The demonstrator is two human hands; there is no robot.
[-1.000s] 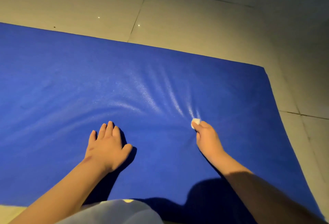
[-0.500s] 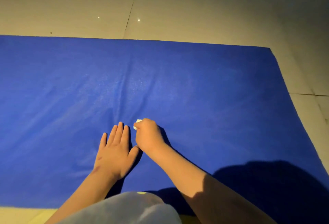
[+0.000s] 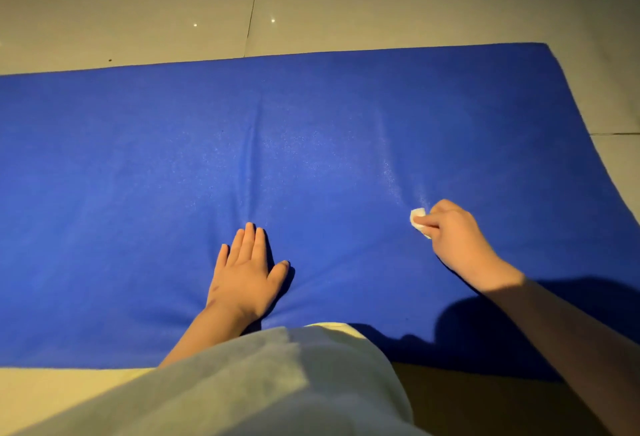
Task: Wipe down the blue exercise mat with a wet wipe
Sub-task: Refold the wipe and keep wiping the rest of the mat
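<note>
A: What is the grip doing?

B: The right hand (image 3: 457,238) has its fingers curled round a small white wipe (image 3: 418,218), pinching it wadded at the fingertips. The wipe pokes out on the hand's left side and touches the mat (image 3: 138,193).

A: And the other hand?

B: The left hand (image 3: 246,272) holds nothing. It lies flat, palm down, fingers straight and together, thumb out to the right, pressing on the mat close to its near edge.

A: Where is the mat?

B: Spread on the tiled floor (image 3: 104,2), running from the left edge of the view to its own right end, with a corner showing at top right. A crease (image 3: 247,165) runs away from the left fingertips, and a faint wet sheen (image 3: 389,172) streaks the blue just beyond the wipe.

A: What differs from half a second ago?

B: Then the right hand sat just beside the left thumb, with the wipe near the left fingertips. Now it is well apart, out to the right. The left hand has stayed planted in the same pose.

A: Counts?

B: Two hands, one wipe, one mat. Two bright specks (image 3: 273,20) on the floor beyond the mat's far edge. One fold of pale grey cloth (image 3: 277,383) at the bottom, overlapping the left forearm. One shadow (image 3: 485,331) under the right arm, on the mat's near right part.
</note>
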